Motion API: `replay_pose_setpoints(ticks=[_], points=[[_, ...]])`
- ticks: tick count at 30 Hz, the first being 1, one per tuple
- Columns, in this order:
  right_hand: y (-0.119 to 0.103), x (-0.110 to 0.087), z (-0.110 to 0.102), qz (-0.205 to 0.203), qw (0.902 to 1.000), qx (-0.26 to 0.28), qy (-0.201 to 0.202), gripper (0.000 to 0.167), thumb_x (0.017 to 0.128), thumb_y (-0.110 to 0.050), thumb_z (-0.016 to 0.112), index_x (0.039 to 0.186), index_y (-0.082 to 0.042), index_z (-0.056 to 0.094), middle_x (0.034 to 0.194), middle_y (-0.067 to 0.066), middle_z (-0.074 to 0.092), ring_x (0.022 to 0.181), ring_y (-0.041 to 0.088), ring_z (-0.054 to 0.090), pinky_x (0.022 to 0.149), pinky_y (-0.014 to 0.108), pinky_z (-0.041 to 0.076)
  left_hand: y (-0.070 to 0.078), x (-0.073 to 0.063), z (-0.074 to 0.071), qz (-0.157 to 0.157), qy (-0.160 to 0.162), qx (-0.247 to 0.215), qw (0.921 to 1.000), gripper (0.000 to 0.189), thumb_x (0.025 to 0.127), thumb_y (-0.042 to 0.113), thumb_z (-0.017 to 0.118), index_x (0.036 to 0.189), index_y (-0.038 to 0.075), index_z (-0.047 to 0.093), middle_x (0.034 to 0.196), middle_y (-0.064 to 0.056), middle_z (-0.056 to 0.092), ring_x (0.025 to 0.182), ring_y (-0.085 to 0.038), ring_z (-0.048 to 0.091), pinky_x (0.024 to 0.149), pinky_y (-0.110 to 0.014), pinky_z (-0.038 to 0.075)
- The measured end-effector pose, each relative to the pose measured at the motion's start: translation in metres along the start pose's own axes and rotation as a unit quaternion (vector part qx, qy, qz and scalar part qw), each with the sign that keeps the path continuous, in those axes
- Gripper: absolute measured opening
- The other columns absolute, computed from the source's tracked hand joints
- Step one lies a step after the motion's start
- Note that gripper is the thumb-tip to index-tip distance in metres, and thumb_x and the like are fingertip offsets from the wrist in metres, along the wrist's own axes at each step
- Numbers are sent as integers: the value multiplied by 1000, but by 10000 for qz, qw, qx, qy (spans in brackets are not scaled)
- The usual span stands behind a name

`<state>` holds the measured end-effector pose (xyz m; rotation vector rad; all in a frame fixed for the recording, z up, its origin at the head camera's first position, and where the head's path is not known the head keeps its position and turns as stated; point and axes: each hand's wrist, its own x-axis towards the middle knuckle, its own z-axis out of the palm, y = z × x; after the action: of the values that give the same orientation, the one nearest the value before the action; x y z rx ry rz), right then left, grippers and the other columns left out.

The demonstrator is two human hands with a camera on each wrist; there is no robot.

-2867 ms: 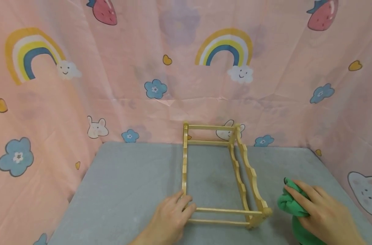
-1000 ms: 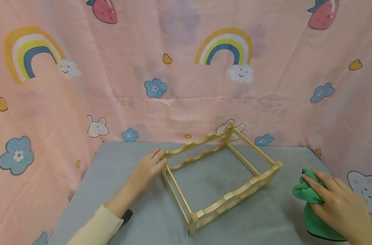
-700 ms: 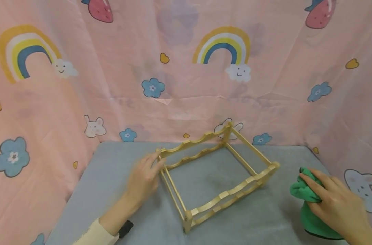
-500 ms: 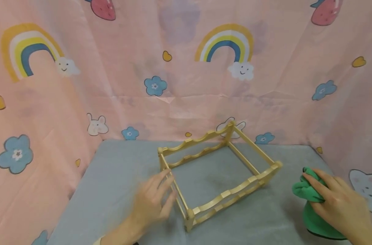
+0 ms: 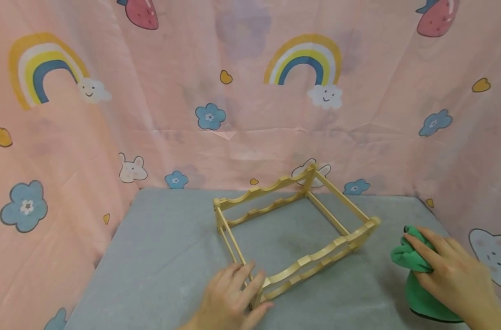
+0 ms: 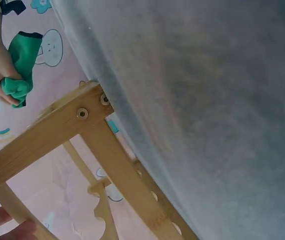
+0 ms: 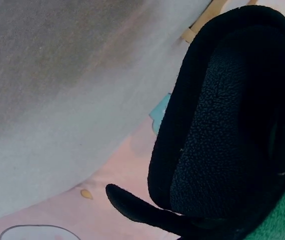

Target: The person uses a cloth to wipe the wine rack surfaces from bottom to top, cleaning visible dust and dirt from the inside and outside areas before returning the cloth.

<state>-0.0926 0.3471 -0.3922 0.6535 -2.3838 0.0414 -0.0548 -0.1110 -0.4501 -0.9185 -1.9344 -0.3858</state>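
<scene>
A pale wooden rack [image 5: 303, 261] with wavy-edged rails stands slanted on the grey table. My left hand [image 5: 230, 295] is at its near corner, fingers spread over the end rail and corner post. In the left wrist view, fingertips [image 6: 22, 231] show beside a curved rail at the lower left, below the screwed end bar [image 6: 57, 120]. To the right, my right hand [image 5: 459, 277] grips a bunched green cloth [image 5: 425, 300] with dark edging, part of it hanging below the fingers. The right wrist view is largely filled by the cloth's dark, fuzzy inner side [image 7: 207, 130].
A pink patterned curtain [image 5: 250, 146] surrounds the grey table [image 5: 159, 256] at the back and both sides. The rack's far corner reaches close to the back curtain.
The rack was turned from lengthwise to slanted by my left hand, which then let go of its left corner and moved to the near corner. The right hand shifted slightly right, still gripping the cloth.
</scene>
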Motion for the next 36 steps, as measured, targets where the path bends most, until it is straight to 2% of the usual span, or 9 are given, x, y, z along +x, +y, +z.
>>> replay_pose_setpoints(ticks=[3,7,11,14,17,19,27,31,36], points=[[0,0,1,3,10000,22,-25,55,85,-33,45,120,-2,73,123,24,65,85,42,62,49,59,55,-1,-1,2,84,129,38,9999,37,107,41,54,99,10,73,96,-10,74,76,-25,70,59,-31,61],[0,-1,1,29,9999,6,-111,61,63,-18,62,121,-2,72,124,24,64,86,41,62,52,58,56,-1,-1,2,168,244,37,9996,32,107,35,55,93,10,69,93,-9,72,77,-24,69,61,-29,61],[0,-2,0,92,9998,-61,-167,66,58,-16,66,122,-2,72,125,24,64,87,41,61,54,59,56,-1,0,2,133,198,-113,9997,28,104,32,60,92,9,70,92,-9,72,78,-23,70,65,-29,63],[1,-3,0,120,9998,-60,-178,67,57,-15,67,123,-3,72,125,24,64,87,41,62,49,55,55,-1,0,0,-12,70,-343,9994,23,87,26,82,94,8,70,94,-8,72,81,-23,70,71,-31,64],[2,-5,0,103,9998,-30,-161,65,59,-16,66,123,-3,72,124,24,64,86,41,62,45,52,54,-4,0,-2,-246,-73,-561,9981,44,62,19,97,96,8,70,96,-7,72,84,-23,70,77,-33,63],[2,-6,1,95,9999,-20,-134,64,61,-16,65,123,-3,73,124,24,65,84,40,63,42,50,53,-8,-1,-3,-376,-108,-662,9970,50,56,14,98,95,8,69,97,-6,71,85,-22,69,79,-34,63],[4,-6,1,114,9999,-51,-68,58,69,-21,59,123,-2,72,124,24,64,84,40,62,51,58,55,-34,-1,-5,-662,-299,-1193,9902,39,63,-1,87,96,5,68,102,-7,68,93,-23,67,85,-31,61],[3,-6,1,102,9999,-59,-4,54,85,-31,44,121,-1,72,123,25,64,83,41,62,50,58,55,-51,-1,-6,-812,-500,-1467,9846,35,67,-5,84,97,3,67,104,-8,68,96,-23,67,87,-29,60],[4,-5,0,114,9999,-49,83,55,85,-32,43,121,-2,72,122,25,65,82,40,62,48,57,54,-69,0,-3,-902,-592,-1797,9778,34,71,-7,82,100,2,68,107,-9,68,98,-23,67,87,-29,60]])
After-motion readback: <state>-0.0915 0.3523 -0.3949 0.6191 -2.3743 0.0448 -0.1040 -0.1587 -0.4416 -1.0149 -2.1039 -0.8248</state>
